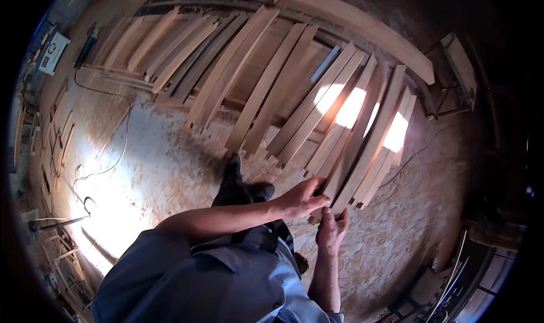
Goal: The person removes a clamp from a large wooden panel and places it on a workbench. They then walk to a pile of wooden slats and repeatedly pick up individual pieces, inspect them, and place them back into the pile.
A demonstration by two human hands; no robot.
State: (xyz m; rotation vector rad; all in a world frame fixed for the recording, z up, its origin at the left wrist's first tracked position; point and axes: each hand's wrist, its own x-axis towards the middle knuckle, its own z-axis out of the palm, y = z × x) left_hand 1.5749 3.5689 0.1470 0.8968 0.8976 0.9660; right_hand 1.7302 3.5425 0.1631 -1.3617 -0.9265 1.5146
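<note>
- Here, both hands meet at the lower end of one long wooden slat (356,153) that leans in a row of similar boards.
- The left hand (303,199) reaches across from the left, its fingers curled over the slat's bottom end — closed on the wood, thumb side toward the person.
- The right hand (331,231) comes up from below, fingers wrapped on the same end just under the left hand; the two hands are touching or very nearly so.
- The slat stands tilted, its foot near the sawdust-covered floor (170,170) and its top leaning up and to the right among its neighbours.
- Other slats (249,85) fan out to the left and right, all leaning against a long wooden beam (362,25) behind them.
- A patch of sunlight (351,107) falls across several boards just above the hands.
- A thin cable (116,158) trails over the floor at the left.
- The person's dark shoe (232,181) shows below the left forearm — a blue-grey shirt (215,283) fills the lower edge.
</note>
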